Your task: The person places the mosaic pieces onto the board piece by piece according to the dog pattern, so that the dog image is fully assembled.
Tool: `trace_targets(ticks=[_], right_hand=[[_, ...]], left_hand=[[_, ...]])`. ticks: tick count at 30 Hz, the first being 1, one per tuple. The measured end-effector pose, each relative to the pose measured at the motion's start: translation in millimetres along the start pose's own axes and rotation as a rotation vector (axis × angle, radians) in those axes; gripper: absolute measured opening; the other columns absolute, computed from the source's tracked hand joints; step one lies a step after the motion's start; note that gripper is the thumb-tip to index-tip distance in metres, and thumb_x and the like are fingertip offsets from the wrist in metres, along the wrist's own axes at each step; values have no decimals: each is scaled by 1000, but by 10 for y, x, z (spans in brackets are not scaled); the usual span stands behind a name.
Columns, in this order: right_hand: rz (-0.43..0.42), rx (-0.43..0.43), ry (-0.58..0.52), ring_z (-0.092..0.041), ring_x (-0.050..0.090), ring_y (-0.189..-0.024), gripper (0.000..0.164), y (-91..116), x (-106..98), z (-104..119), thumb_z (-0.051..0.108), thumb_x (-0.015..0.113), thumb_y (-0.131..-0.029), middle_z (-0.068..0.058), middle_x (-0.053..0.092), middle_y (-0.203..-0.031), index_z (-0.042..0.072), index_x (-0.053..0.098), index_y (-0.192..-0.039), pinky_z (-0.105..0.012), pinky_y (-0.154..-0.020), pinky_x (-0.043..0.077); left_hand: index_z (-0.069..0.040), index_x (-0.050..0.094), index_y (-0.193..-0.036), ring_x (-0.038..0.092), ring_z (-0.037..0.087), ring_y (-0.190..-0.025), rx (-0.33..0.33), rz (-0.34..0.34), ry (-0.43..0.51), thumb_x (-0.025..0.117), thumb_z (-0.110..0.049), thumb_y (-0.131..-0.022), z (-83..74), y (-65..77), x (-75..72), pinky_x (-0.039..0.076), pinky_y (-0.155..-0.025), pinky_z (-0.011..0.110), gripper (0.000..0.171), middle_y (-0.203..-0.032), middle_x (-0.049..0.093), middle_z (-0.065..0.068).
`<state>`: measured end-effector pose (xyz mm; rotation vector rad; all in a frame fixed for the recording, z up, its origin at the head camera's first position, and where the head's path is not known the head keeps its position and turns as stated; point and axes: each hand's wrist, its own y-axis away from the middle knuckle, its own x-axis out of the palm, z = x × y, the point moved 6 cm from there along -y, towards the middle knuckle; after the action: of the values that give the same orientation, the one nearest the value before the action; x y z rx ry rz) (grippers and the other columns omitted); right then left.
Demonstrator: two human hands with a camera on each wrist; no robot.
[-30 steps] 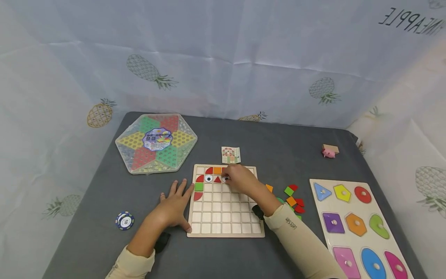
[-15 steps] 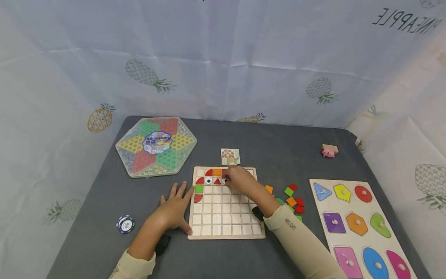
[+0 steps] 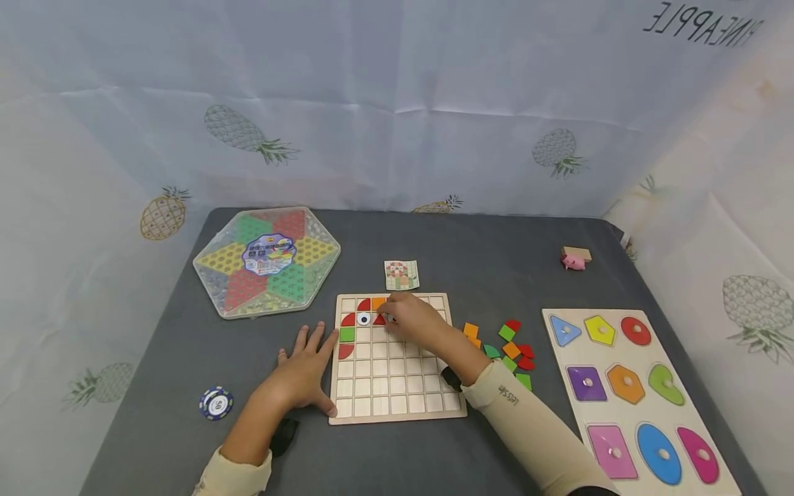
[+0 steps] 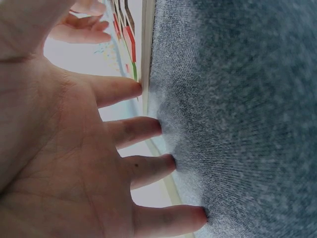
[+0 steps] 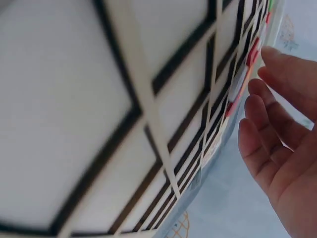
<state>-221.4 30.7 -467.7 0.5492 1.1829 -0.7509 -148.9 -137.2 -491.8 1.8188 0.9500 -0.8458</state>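
A wooden grid board (image 3: 397,386) lies on the dark table. In its upper left cells are several red quarter-circle tiles (image 3: 345,351), a green square tile (image 3: 347,334), an orange square tile (image 3: 378,303), a red triangle tile (image 3: 379,321) and a round eye tile (image 3: 363,319). My right hand (image 3: 417,322) reaches over the top rows, fingers loosely bent and tips right above the triangle. In the right wrist view no tile shows between thumb and fingers. Spread beside the board's left edge, my left hand (image 3: 300,375) rests its fingertips on the table, thumb at the lower left corner.
A small picture card (image 3: 401,275) lies behind the board. Loose coloured tiles (image 3: 511,350) are scattered to its right, near a knobbed shape puzzle (image 3: 592,420). Around the left side are a hexagonal board-game box (image 3: 316,282) and poker chips (image 3: 216,403). A pink pig figure (image 3: 573,262) stands far right.
My right hand has shifted slightly left, from the right-hand eye tile towards the red triangle. The left hand stays at the board's edge. The head view has turned a little.
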Motion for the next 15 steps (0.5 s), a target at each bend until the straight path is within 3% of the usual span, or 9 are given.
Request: trace_targets(ticks=[5, 15], right_hand=[[-16, -81, 71, -16, 56, -94, 20, 31, 43, 69, 12, 64, -82, 1, 62, -102, 14, 69, -102, -28, -84, 44], [7, -68, 78, -15, 52, -104, 23, 47, 43, 106, 12, 63, -84, 0, 58, -109, 16, 68, -106, -28, -93, 40]], left_hand=[[-13, 18, -146, 0, 43, -135, 2, 15, 9, 89, -43, -41, -30, -7, 18, 13, -89, 74, 130, -150, 9, 19], [-12, 17, -146, 0, 45, -134, -2, -1, -2, 89, -44, -40, 7, 11, -25, 14, -88, 75, 132, -150, 8, 20]])
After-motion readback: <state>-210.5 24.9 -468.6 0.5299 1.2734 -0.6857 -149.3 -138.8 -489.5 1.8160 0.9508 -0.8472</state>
